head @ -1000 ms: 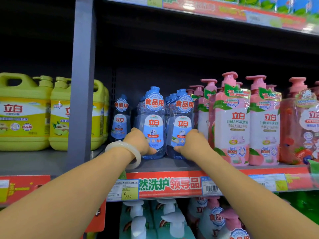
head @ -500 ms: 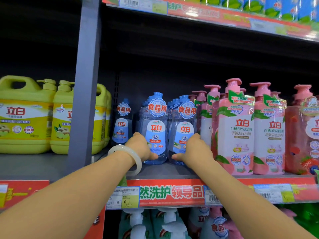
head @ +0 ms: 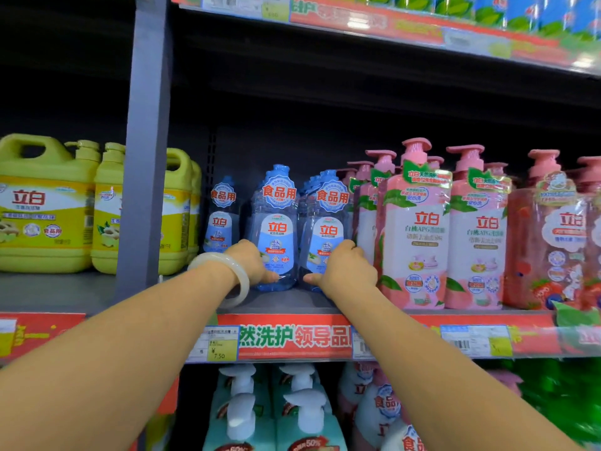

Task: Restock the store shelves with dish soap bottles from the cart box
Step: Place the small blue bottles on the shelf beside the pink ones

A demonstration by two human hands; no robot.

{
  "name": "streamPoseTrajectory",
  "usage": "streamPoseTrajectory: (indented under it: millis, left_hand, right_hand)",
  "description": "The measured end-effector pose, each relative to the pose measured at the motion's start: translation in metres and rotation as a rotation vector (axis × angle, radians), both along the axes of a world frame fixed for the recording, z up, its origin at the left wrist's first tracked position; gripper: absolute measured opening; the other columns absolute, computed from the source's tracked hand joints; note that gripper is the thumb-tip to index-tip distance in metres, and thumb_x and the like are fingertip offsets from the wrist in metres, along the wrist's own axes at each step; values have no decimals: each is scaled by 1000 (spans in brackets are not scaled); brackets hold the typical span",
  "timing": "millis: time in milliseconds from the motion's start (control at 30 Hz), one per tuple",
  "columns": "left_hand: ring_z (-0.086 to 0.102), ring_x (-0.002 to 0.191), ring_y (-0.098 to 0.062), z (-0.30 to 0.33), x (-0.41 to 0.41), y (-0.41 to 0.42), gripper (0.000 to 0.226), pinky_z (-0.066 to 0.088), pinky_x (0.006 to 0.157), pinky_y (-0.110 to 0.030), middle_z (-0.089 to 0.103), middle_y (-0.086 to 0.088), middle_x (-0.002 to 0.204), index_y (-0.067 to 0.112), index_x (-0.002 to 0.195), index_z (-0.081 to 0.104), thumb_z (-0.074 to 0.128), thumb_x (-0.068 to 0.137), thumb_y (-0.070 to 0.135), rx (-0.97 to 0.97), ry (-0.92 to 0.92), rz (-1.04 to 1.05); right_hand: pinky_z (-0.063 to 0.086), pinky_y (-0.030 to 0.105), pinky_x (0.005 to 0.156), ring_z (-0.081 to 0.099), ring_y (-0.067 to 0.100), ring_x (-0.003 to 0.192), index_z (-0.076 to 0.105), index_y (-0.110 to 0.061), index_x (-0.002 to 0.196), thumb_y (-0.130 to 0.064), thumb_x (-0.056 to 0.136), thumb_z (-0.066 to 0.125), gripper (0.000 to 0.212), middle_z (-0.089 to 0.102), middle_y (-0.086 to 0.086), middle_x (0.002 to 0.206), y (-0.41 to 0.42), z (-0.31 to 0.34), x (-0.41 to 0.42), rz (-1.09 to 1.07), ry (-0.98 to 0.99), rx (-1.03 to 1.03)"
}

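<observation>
Reaching onto the shelf [head: 286, 302], the left hand [head: 250, 263] curls round the base of one blue soap bottle [head: 275, 229] and the right hand [head: 344, 270] round the blue bottle beside it [head: 327, 232]. Both bottles stand upright near the shelf's front edge, between yellow jugs [head: 45, 206] and pink pump bottles [head: 419, 229].

Bright, even store light falls from above and in front; the recess behind the blue bottles [head: 276, 229] stays dark. Glare smears the upper price strip [head: 367, 21]. Wide-angle bending curves the shelf edges, and the frame's corners blur.
</observation>
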State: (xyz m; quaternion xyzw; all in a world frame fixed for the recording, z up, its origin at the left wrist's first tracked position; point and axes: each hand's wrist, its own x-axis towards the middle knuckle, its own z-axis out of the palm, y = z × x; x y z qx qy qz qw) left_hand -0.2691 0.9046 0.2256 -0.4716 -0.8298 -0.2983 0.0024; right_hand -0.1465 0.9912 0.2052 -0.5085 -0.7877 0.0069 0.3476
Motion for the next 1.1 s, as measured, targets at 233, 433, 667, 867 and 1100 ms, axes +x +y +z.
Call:
streamPoseTrajectory:
  millis: [233, 433, 667, 867, 1100]
  left_hand:
    - [54, 92, -26, 10, 8, -37, 51, 49, 82, -37, 60, -13, 105, 0, 114, 50, 70, 82, 35, 143, 261, 77]
    - [54, 110, -32, 6, 12, -96, 32, 44, 83, -39, 56, -13, 120, 6, 118, 52, 56, 92, 24, 138, 646, 95]
    - [53, 113, -34, -28, -12, -222, 36, 47, 90, -43, 57, -16, 119, 9, 117, 53, 55, 89, 31, -94, 768, 177]
    - [53, 115, -36, -95, -75, -392, 43, 45, 91, -43, 56, -16, 124, 9, 123, 50, 61, 85, 28, -378, 622, 391]
    - [55, 116, -32, -187, -125, -595, 45, 44, 90, -38, 58, -15, 124, 7, 123, 51, 60, 87, 33, -644, 307, 578]
  right_hand:
    - [43, 39, 90, 45, 32, 122, 34, -3, 130, -38, 82, 69, 69, 40, 14, 131, -12, 3, 8, 198, 179, 154]
    - [36, 37, 97, 45, 33, 120, 51, -7, 124, -29, 88, 62, 44, 47, 15, 128, -67, 25, 3, 435, 16, 350]
    - [46, 40, 88, 53, 35, 112, 54, -9, 120, -36, 85, 63, 45, 55, 17, 120, -195, -3, -45, 666, -383, 360]
    - [46, 37, 87, 54, 36, 114, 53, -9, 117, -36, 84, 63, 44, 55, 18, 121, -345, -72, -127, 914, -536, 321]
    - [48, 37, 87, 56, 33, 114, 55, -9, 118, -32, 88, 59, 38, 57, 17, 123, -545, -179, -220, 1296, -668, 192]
